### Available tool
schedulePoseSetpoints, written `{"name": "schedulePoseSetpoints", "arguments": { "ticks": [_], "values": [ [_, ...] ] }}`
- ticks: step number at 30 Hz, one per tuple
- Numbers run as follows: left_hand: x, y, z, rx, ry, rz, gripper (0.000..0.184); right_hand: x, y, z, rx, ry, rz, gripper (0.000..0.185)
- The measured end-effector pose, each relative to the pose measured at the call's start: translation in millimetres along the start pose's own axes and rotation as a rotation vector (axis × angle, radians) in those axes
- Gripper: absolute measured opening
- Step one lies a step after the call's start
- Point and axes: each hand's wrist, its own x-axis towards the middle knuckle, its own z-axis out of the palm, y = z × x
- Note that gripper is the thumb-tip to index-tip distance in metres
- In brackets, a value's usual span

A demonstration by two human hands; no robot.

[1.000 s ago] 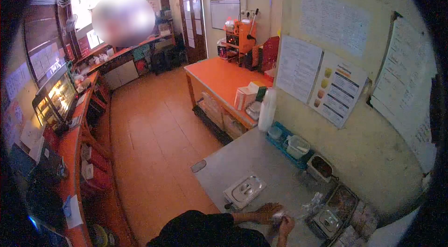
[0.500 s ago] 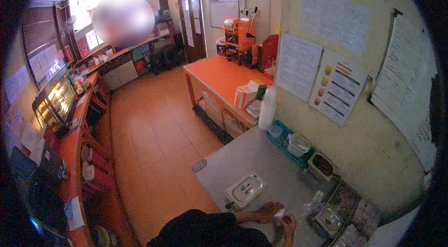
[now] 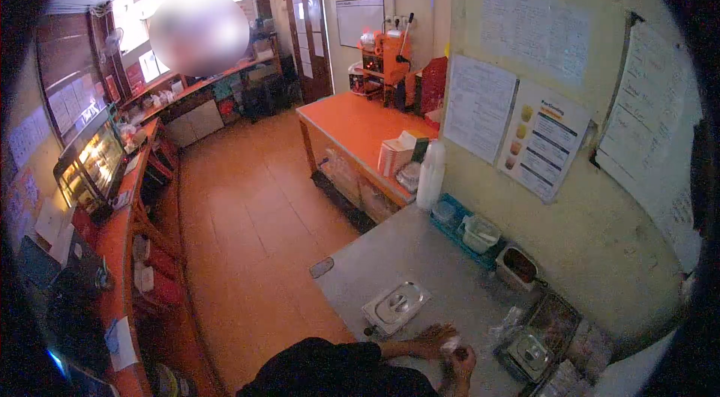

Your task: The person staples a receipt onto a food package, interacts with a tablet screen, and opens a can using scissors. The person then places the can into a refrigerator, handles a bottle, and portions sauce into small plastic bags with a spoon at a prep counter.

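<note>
At the bottom of the view, my left hand is over the grey metal table, touching a small whitish, plastic-looking item. My right hand pinches the same item from the right, its fingers closed. How the left fingers lie is too small and dark to tell. A lidded steel container is just beyond my left hand. To the right of my hands lies a crumpled clear plastic piece, beside another steel lid on a dark tray.
Along the wall are a teal tray with plastic tubs, a steel container of dark red contents and a stack of white cups. An orange table stands beyond. A lit display case sits on the left counter.
Both hands stay close together, with small shifts around the whitish item. The surroundings look the same.
</note>
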Motion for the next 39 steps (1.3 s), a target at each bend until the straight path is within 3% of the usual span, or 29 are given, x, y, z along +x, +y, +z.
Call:
{"name": "schedulePoseSetpoints", "arguments": {
  "ticks": [4, 7, 9, 10, 12, 13, 15, 17, 19, 21, 22, 24, 25, 27, 29, 32, 34, 36, 39],
  "values": [
    [-1, 10, -19, -0.01, -0.072, -0.055, 0.073, -4, -15, 10, 0.113, 0.068, -0.054, 0.028],
    [-2, 17, -27, -0.017, -0.107, -0.077, 0.074, -6, -24, 5, -0.028, 0.031, -0.07, 0.024],
    [-2, 19, -32, -0.023, -0.098, -0.077, 0.075, -5, -7, 6, -0.062, 0.079, -0.266, 0.021],
    [-3, 20, -33, 0.002, -0.061, -0.052, 0.076, -6, 0, 7, -0.061, 0.079, -0.266, 0.021],
    [-4, 24, -40, 0.011, -0.095, -0.055, 0.076, -8, 12, 9, -0.387, 0.339, -0.499, 0.017],
    [-4, 27, -45, 0.019, -0.127, -0.057, 0.076, -8, 18, 9, -0.387, 0.339, -0.499, 0.017],
    [-2, 27, -49, 0.035, -0.194, -0.062, 0.077, -6, 27, 10, 0.023, 0.241, -0.367, 0.015],
    [0, 25, -43, 0.043, -0.226, -0.062, 0.077, -8, 34, 9, -0.129, 0.263, -0.371, 0.013],
    [2, 9, -15, 0.039, -0.119, -0.088, 0.081, -9, 22, 10, -0.281, 0.284, -0.375, 0.01],
    [1, 2, -13, -0.014, -0.125, -0.073, 0.082, -11, -6, 11, -0.015, 0.173, -0.107, 0.01],
    [1, 2, -15, -0.067, -0.133, -0.058, 0.083, -10, 0, 12, -0.016, 0.173, -0.108, 0.01],
    [-4, -1, -12, -0.071, -0.066, 0.009, 0.083, -9, -4, 18, 0.422, 0.174, 0.087, 0.011],
    [-5, -5, -8, -0.074, 0.001, 0.076, 0.083, -10, -7, 17, 0.422, 0.174, 0.087, 0.011],
    [-5, -11, -4, -0.065, 0.094, 0.185, 0.081, -12, -16, 15, 0.1, 0.116, -0.087, 0.013],
    [-7, -8, -10, -0.055, 0.187, 0.293, 0.079, -8, 23, 13, 0.011, 0.1, -0.099, 0.011],
    [-11, 16, -44, 0.005, 0.056, 0.261, 0.075, -1, 64, -2, -0.062, 0.065, -0.069, 0.007],
    [-13, 28, -53, -0.048, -0.018, 0.107, 0.074, 0, 75, -12, -0.05, 0.045, -0.026, 0.007],
    [-10, 29, -53, 0.017, -0.059, 0.112, 0.075, 1, 82, -18, -0.162, 0.198, 0.019, 0.008],
    [-6, 17, -41, 0.186, -0.127, 0.156, 0.076, -4, 60, -31, -0.12, 0.144, 0.007, 0.011]
  ]
}}
